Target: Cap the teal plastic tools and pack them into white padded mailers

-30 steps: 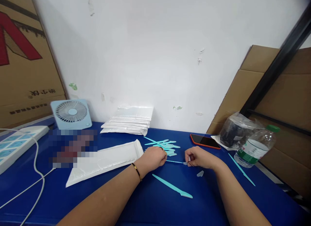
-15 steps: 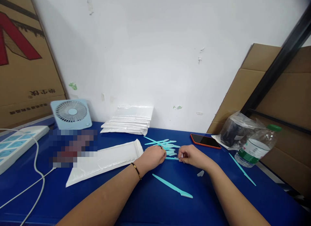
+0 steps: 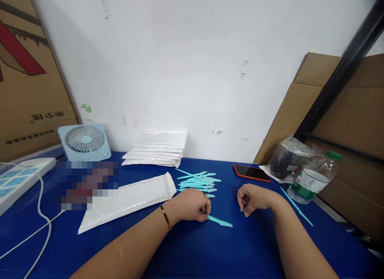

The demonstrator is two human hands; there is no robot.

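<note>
Pinched in my left hand (image 3: pixel 193 205) is a teal knife-shaped piece (image 3: pixel 221 221), its wider end pointing right and its other end hidden by my fingers. My right hand (image 3: pixel 253 199) is to the right, its fingers curled together just above the table. A small pale bit (image 3: pixel 241 209) shows at its fingertips; whether it is held or lies under them I cannot tell. Several similar teal pieces (image 3: pixel 199 183) lie in a loose pile behind my left hand. One more teal piece (image 3: pixel 297 206) lies at the right, near the bottle.
A white padded packet (image 3: pixel 129 199) lies left of my left hand, with a stack of white packets (image 3: pixel 156 149) behind. A blue fan (image 3: pixel 86 142), power strip (image 3: pixel 24 179) and cables are at the left. A phone (image 3: pixel 252 172), a bagged dark item (image 3: pixel 283 161) and a bottle (image 3: pixel 313 181) are at the right.
My left hand has moved from the pile toward me and taken hold of the front teal piece. My right hand has moved right, away from the pile, over where the small clear bit lay.
</note>
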